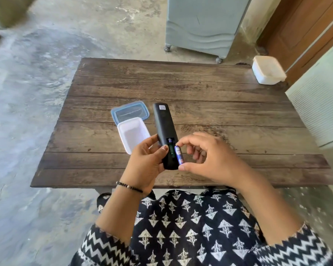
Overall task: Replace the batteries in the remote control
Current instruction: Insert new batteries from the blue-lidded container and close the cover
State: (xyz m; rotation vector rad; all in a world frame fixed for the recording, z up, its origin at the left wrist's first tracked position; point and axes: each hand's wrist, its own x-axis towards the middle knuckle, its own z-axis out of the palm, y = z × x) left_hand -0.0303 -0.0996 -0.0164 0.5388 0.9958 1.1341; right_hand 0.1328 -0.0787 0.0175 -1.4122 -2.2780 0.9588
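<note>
Above a worn plank table (pixel 210 104) on mottled, perhaps concrete, floor (pixel 37 77), the right hand (pixel 210 158) pinches a battery (pixel 178 154).

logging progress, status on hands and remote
Left hand grips remote, compartment open. Right hand pinches battery at the bay. Nothing in the way.

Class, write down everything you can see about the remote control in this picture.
The remote control is a long, slim black bar, seemingly matte plastic, held back-side up above the wooden table, its far end bearing a small pale sticker. The battery compartment at the near end is open, with no cover in sight, and something dark with green marks sits inside. The left hand grips its near end, thumb beside the opening. The right hand pinches a blue battery lengthwise along the remote's right edge.
</note>
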